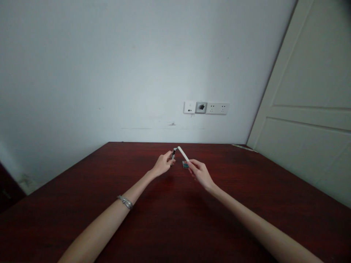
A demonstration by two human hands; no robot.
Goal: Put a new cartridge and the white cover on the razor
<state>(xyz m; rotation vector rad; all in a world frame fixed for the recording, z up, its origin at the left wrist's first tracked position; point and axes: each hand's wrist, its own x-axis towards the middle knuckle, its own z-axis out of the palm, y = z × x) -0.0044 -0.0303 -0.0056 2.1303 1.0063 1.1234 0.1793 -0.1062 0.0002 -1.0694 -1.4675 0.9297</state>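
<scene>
Head view: I see the left hand [162, 164] gripping a small object [173, 153], the right hand [201, 172] a white stick [183, 153].

Semi-gloss wood-look tabletop [164, 223], shiny metal bracelet [125, 202], matt wall [82, 73], smooth white stick [183, 153], prob plastic

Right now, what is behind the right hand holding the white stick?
A small teal-and-white item on the dark red table shows past the right hand. The hand seems to cover its right end; anything behind the palm is hidden.
</scene>
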